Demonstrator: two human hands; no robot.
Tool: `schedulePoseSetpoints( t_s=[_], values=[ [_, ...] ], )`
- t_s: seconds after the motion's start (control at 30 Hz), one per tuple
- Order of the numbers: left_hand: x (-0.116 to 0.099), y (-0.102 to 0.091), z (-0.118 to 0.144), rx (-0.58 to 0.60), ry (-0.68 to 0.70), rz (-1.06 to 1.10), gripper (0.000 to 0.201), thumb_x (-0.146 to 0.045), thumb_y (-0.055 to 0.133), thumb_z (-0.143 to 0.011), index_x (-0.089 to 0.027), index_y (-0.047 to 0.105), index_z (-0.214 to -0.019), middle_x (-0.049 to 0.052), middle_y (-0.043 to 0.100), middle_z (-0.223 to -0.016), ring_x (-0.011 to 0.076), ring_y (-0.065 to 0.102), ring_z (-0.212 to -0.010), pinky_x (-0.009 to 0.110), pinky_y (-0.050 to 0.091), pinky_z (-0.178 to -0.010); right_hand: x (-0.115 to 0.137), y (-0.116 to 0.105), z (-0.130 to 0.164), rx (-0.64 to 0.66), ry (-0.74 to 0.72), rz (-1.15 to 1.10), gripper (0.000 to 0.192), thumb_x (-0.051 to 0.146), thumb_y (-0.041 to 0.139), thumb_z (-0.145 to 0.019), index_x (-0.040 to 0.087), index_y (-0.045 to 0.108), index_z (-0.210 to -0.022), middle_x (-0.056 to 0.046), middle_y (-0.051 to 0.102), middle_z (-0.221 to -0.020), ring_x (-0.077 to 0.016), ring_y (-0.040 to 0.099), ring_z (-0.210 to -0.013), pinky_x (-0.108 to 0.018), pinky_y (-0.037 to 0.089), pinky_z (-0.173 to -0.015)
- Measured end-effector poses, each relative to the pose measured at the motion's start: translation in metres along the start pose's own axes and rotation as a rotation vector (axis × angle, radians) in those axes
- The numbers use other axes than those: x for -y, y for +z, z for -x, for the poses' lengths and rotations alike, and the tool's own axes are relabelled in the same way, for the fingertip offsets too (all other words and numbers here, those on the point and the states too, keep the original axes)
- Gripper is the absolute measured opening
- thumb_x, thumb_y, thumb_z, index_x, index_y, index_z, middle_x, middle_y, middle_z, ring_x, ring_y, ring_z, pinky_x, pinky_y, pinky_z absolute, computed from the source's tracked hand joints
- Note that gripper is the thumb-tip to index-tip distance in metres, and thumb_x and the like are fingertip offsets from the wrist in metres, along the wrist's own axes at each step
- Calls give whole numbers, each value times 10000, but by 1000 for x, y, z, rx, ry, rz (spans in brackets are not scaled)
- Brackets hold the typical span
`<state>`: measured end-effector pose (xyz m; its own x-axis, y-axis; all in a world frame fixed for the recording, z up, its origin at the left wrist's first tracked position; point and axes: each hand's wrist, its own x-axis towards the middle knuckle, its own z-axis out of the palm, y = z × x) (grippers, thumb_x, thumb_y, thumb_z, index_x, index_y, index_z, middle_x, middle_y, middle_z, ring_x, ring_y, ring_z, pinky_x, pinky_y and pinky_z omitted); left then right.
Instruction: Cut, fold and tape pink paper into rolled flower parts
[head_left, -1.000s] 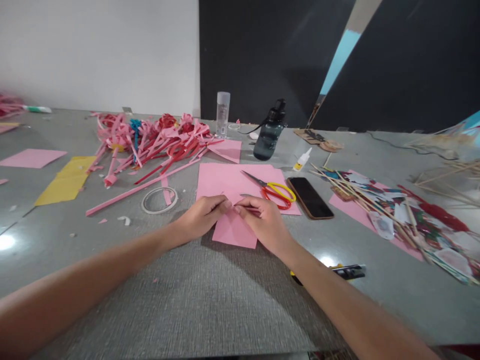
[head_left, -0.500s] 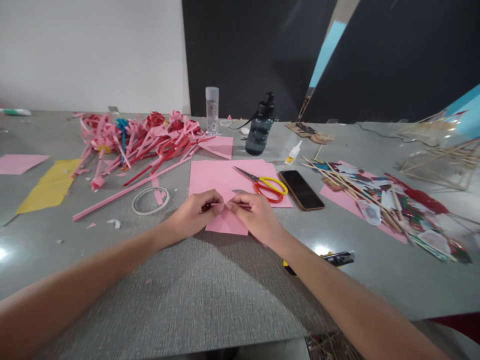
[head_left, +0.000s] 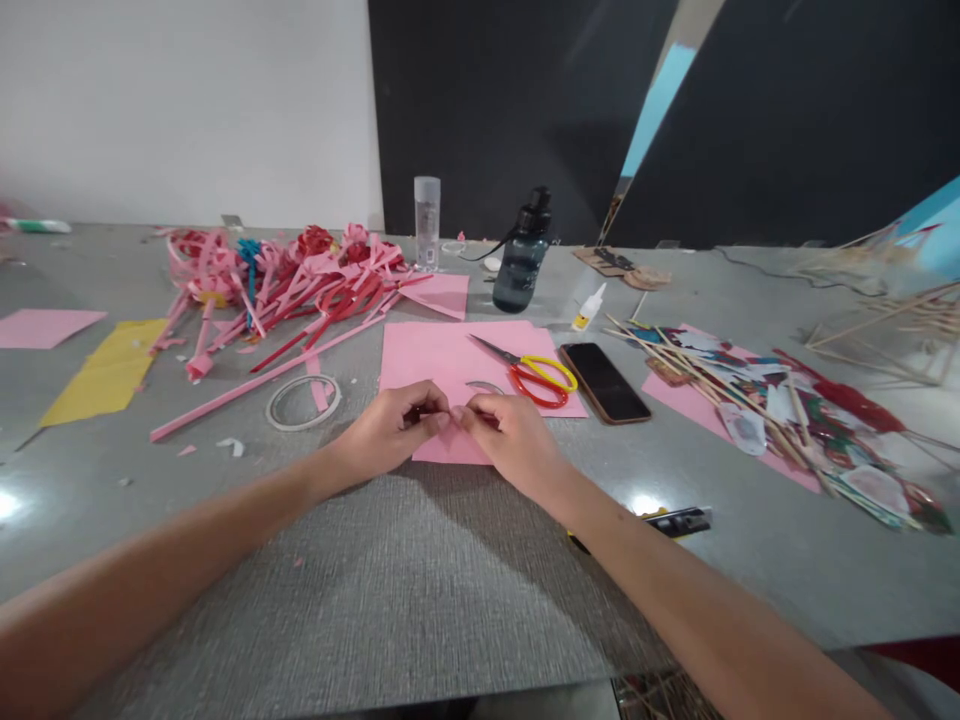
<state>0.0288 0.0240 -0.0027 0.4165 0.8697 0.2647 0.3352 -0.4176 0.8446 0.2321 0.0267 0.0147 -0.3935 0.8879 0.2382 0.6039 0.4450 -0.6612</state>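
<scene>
My left hand (head_left: pixel 394 428) and my right hand (head_left: pixel 517 432) meet low over the table, fingertips pinched almost together. Between them is a small piece of pink paper (head_left: pixel 454 445), whose lower part shows beneath the fingers; the pinched edge is mostly hidden. Larger pink sheets (head_left: pixel 420 345) lie flat just behind my hands. On these sheets rest scissors (head_left: pixel 551 372) with red and yellow handles, blades pointing left. A thin curved edge of something grey peeks out near my right fingers. Left of my left hand lies a white tape ring (head_left: pixel 274 415).
Pink and red paper flowers (head_left: pixel 300 275) are heaped at the back left, near yellow paper (head_left: pixel 105 375). A bottle (head_left: pixel 520 265), glue (head_left: pixel 589 308) and phone (head_left: pixel 606 382) stand or lie beyond. Sticks (head_left: pixel 694 370) and scraps cover the right; a cutter (head_left: pixel 679 521) lies under my right forearm.
My fingertips have shifted slightly on the pink paper, and less of its edge shows between them. The whole view has moved a little; other things lie as before.
</scene>
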Motion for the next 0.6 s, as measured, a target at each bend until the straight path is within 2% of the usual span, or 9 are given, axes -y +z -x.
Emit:
schedulePoseSetpoints(
  t_s=[0.13, 0.23, 0.33, 0.43, 0.5, 0.6],
  values=[
    [3, -1, -1, 48, 20, -7, 173, -280, 517, -985, -167, 643, -947, 5, 631, -829, 122, 547, -759, 252, 422, -685, 0, 1, 1, -10, -43, -48, 243, 277, 612, -948, 187, 636, -723, 11, 604, -681, -133, 523, -651, -280, 333, -616],
    [3, 0, -2, 48, 31, -12, 186, -278, 511, -988, -162, 651, -950, 13, 641, -835, 127, 557, -767, 257, 427, -693, 2, 0, 2, -7, -50, -79, 136, 237, 626, -929, 192, 681, -812, -6, 673, -793, -145, 585, -735, -276, 379, -675],
    [1, 1, -2, 15, 39, -3, 150, -258, 527, -973, -159, 638, -949, 10, 630, -831, 124, 553, -759, 250, 424, -681, 3, -2, 2, -4, -59, -82, 186, 255, 579, -956, 191, 648, -796, 4, 638, -760, -138, 562, -717, -275, 360, -652],
    [1, 2, -2, -2, 28, 1, 117, -245, 541, -958, -163, 623, -950, 6, 617, -829, 122, 543, -747, 248, 420, -675, 2, -3, 2, -3, -17, -5, 391, 307, 510, -994, 191, 495, -621, 34, 462, -584, -121, 430, -582, -290, 269, -568],
    [1, 1, -2, 2, 22, 13, 94, -232, 547, -947, -166, 614, -952, 2, 607, -827, 121, 536, -742, 246, 416, -671, 1, -3, 1, 4, 0, 22, 435, 291, 518, -986, 195, 425, -573, 44, 385, -546, -116, 370, -549, -297, 235, -550],
    [3, 0, -2, 41, 35, 39, 112, -242, 531, -957, -166, 613, -948, 3, 605, -836, 124, 537, -754, 250, 417, -682, 0, -2, 2, 16, -25, -7, 323, 241, 565, -955, 188, 537, -637, 36, 477, -587, -121, 428, -580, -289, 273, -569]
  ],
)
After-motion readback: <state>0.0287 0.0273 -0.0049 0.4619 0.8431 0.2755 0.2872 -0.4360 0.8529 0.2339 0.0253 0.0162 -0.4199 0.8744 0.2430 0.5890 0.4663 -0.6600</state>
